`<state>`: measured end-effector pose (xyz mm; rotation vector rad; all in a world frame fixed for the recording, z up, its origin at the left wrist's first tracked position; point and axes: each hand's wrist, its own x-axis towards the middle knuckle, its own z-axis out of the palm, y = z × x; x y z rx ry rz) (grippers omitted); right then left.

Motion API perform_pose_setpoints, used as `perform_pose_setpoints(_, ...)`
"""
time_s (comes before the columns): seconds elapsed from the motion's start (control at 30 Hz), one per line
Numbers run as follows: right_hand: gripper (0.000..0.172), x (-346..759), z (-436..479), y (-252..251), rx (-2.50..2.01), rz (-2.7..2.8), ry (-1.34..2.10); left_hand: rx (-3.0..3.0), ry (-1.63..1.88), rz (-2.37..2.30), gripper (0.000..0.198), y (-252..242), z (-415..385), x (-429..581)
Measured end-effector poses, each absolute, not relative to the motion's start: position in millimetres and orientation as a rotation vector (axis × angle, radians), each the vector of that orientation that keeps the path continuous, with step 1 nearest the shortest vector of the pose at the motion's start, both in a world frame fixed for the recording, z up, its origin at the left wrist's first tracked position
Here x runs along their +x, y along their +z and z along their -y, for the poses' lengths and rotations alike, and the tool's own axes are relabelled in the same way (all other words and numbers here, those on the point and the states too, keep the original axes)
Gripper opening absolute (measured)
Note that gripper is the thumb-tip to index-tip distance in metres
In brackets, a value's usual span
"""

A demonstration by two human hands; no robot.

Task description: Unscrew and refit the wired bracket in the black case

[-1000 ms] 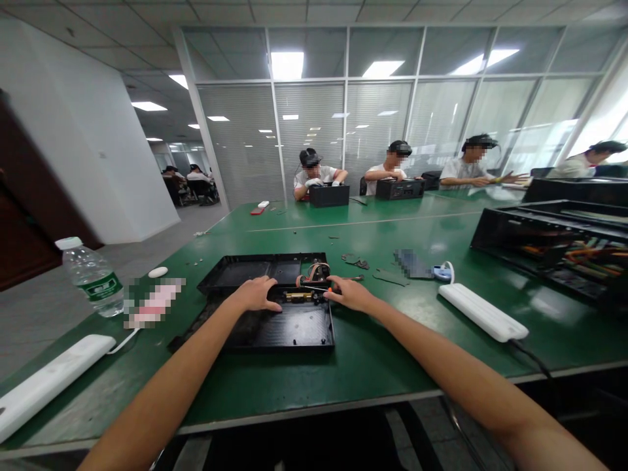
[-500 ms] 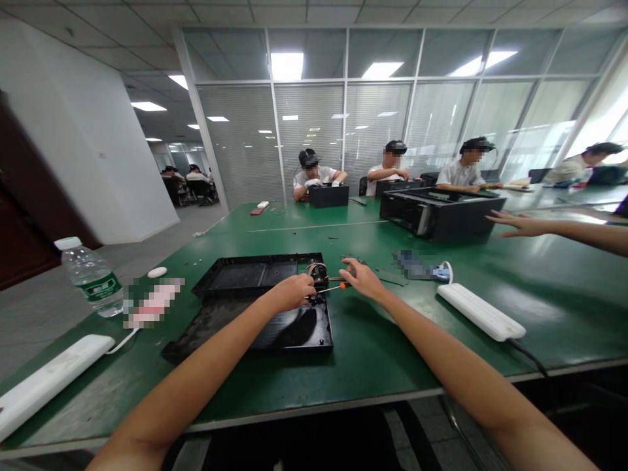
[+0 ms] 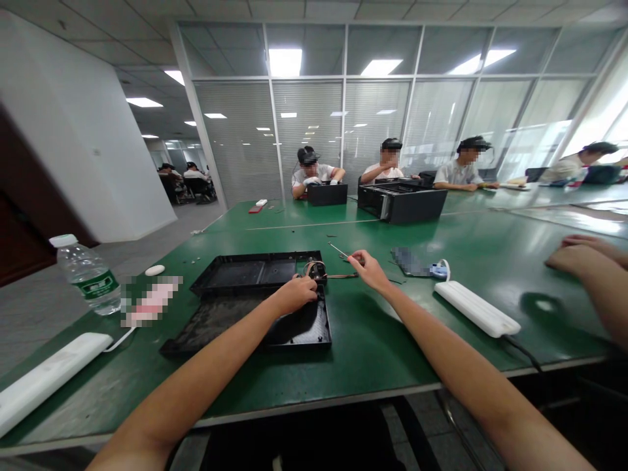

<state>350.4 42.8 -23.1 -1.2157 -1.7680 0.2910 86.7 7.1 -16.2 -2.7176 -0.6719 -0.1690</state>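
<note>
In front of me on the green table [image 3: 383, 340] lies a black plastic casing in two shallow parts: a rear tray [image 3: 255, 271] and a front panel [image 3: 210, 324]. My left hand [image 3: 297, 294] is closed at the right end of the casing, fingers curled down; what they pinch is hidden. A bundle of thin cables [image 3: 316, 268] sits just beyond those fingers, and a few wires run right from it toward my other hand. My right hand [image 3: 367, 269] grips a screwdriver [image 3: 338, 250], its thin shaft pointing up and to the left, apart from the casing.
A white power strip [image 3: 475, 307] and a phone [image 3: 409, 261] lie to the right; another power strip [image 3: 53, 376] and a water bottle [image 3: 88, 275] stand left. A black computer case [image 3: 402, 203] is farther back. Co-workers sit opposite, and another person's hands [image 3: 589, 255] rest at right.
The screwdriver has swung from lying beside my left hand to pointing away up-left. The computer case has slid back and left; the person at right has drawn their hand back.
</note>
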Motion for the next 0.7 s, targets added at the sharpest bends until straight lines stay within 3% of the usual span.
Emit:
perform_pose_setpoints(0.27,0.039,351,-44,-22,-1.183,1.761,0.25,-2.85,-0.581,0.689,0.02,-16,-6,89)
perform_pose_setpoints(0.6,0.026,348,-44,-21,-1.165,1.745,0.281,-2.88,-0.435,0.811,0.018,-23,-12,98)
perform_pose_setpoints(0.7,0.033,353,-41,-12,-1.121,1.795,0.485,-2.922,-0.431,0.807,0.018,-21,-11,97)
